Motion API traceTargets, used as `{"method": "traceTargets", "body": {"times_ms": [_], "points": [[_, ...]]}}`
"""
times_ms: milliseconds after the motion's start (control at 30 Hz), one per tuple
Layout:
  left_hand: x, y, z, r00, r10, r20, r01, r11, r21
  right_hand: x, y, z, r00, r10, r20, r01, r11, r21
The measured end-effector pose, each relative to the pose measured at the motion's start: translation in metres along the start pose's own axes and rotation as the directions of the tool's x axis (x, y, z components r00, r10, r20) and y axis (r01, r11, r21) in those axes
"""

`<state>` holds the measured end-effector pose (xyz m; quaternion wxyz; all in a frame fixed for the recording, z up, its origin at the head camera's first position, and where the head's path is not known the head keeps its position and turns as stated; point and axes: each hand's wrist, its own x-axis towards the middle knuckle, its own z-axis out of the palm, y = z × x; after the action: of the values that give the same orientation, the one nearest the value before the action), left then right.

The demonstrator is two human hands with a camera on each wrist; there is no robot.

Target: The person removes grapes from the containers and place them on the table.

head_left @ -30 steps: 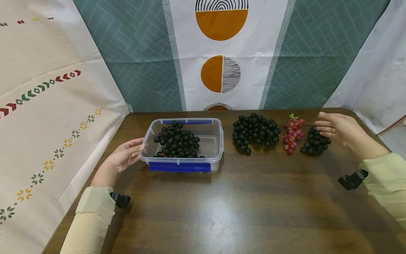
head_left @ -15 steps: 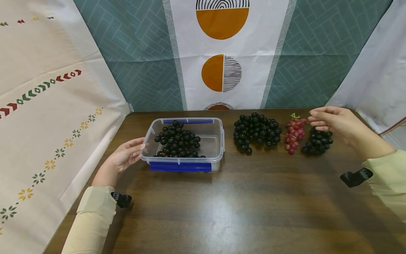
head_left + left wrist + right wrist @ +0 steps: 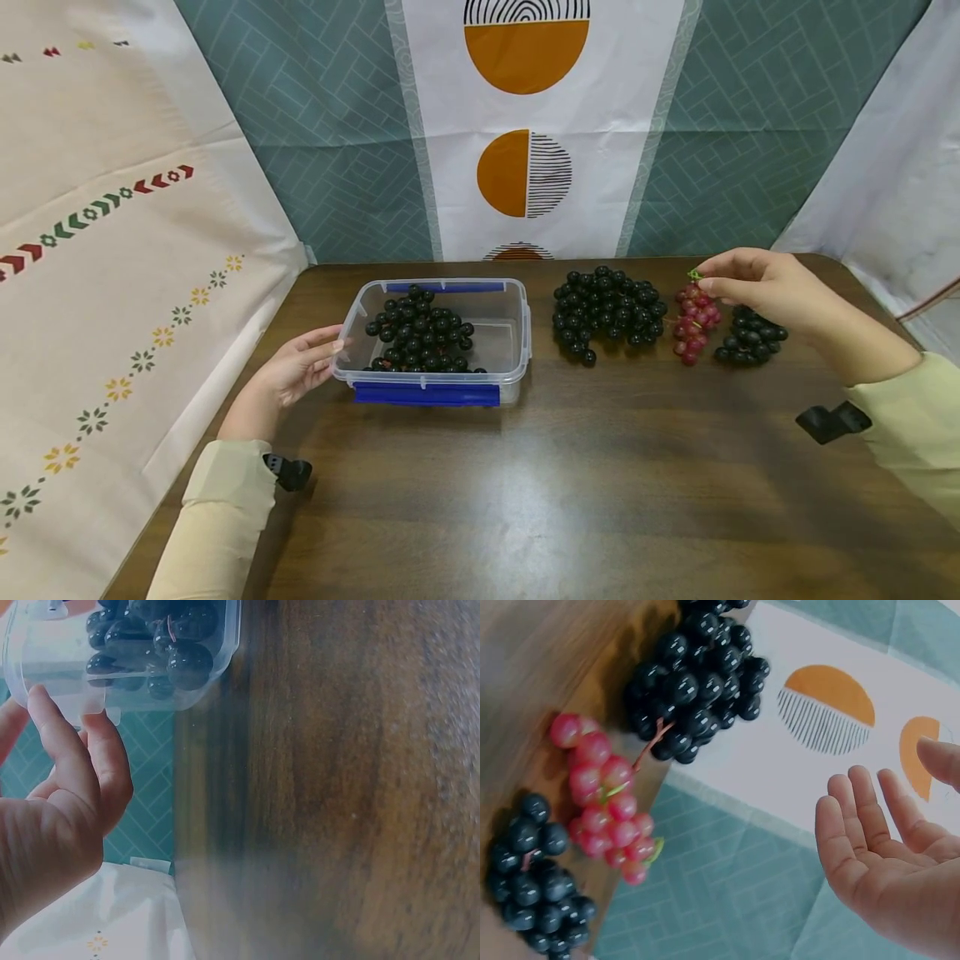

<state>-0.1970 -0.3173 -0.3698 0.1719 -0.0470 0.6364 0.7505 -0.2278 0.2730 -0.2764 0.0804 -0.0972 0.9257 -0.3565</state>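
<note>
A clear plastic container (image 3: 513,390) with blue clips sits at the table's back left, with black grapes (image 3: 420,333) inside. My left hand (image 3: 296,367) touches its left end with the fingertips; the left wrist view shows them against the outer wall. To the right lie a large bunch of black grapes (image 3: 606,308), a bunch of red grapes (image 3: 693,321) and a smaller black bunch (image 3: 750,337). My right hand (image 3: 772,287) reaches over the small bunch, thumb and index finger beside the red bunch's green stem (image 3: 695,274). In the right wrist view its fingers are spread, holding nothing.
The brown wooden table (image 3: 600,483) stretches toward me in front of the container and the bunches. A teal and white patterned cloth (image 3: 337,167) hangs behind the table. Pale cloth (image 3: 135,275) borders the left side, and white cloth (image 3: 885,192) the right.
My right hand has moved left from above the small black bunch to the red bunch's stem, its thumb and index finger leading. The left hand, container and bunches stay put.
</note>
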Motion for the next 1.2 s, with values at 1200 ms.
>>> {"method": "traceTargets", "body": {"times_ms": [1200], "points": [[0.002, 0.001, 0.000, 1.000, 0.000, -0.009, 0.000, 1.000, -0.022, 0.027, -0.094, 0.054, 0.951, -0.278, 0.138, 0.273, 0.961, 0.052]]}}
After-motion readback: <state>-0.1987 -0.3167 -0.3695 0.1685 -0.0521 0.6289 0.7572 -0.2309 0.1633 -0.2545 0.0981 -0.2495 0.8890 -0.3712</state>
